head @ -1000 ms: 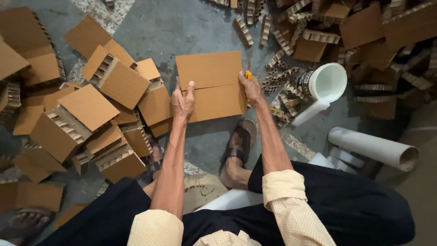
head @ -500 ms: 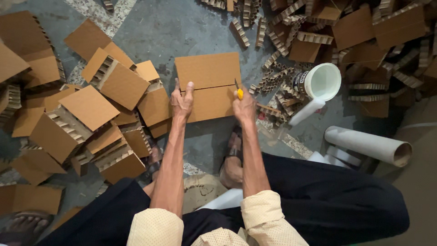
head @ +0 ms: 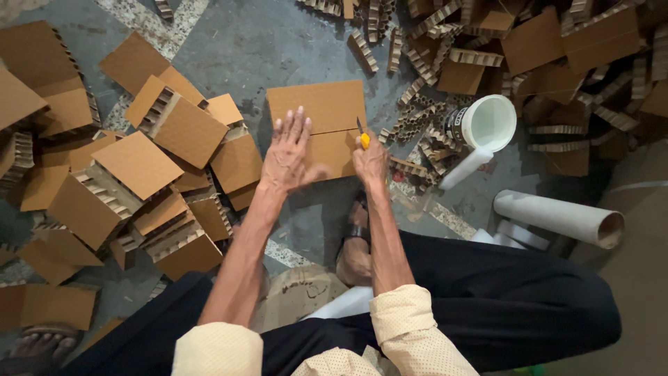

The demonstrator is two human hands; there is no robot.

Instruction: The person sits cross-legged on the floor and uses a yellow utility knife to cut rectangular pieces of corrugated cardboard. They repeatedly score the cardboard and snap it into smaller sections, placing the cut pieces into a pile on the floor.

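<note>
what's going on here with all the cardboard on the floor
A person sits on the floor, cutting a flat cardboard sheet. The left hand presses flat on the sheet, fingers spread. The right hand has a closed grip on a yellow-handled knife, its blade at the sheet's right edge, where a cut line runs across. Stacks of cardboard pieces lie to the left; a white bucket and a cardboard tube to the right.

The left hand is pressing flat on a cardboard sheet. The right hand is gripping a yellow knife against it.
</note>
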